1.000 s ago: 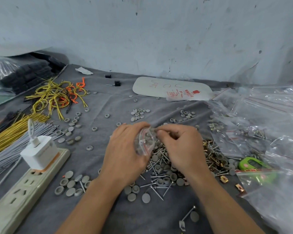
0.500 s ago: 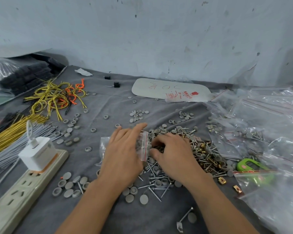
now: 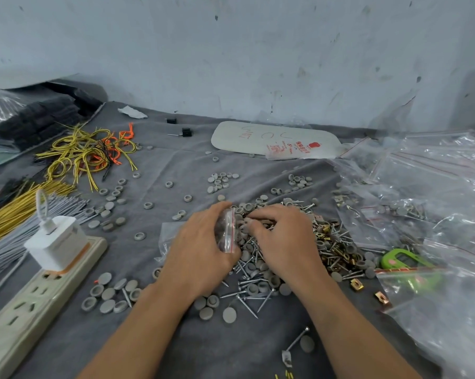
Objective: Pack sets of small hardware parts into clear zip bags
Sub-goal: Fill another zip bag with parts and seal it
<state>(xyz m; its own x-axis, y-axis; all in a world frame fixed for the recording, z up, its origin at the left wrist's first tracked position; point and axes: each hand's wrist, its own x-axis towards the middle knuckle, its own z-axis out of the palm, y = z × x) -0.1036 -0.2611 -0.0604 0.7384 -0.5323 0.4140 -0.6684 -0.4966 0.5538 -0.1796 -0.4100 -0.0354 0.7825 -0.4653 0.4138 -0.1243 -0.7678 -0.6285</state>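
A grey cloth point(image 3: 258, 165) covers the table, likely to stop small parts rolling. At the right lies a heap of empty clear bags point(image 3: 436, 192), kept within reach. The pile of screws, grey caps and brass clips point(image 3: 337, 242) sits mid-table under the right hand point(image 3: 282, 239), whose fingers curl into it; whether they pinch anything I cannot tell. The left hand point(image 3: 200, 253) grips 1 small zip bag point(image 3: 227, 233), mouth turned toward the pile for filling.
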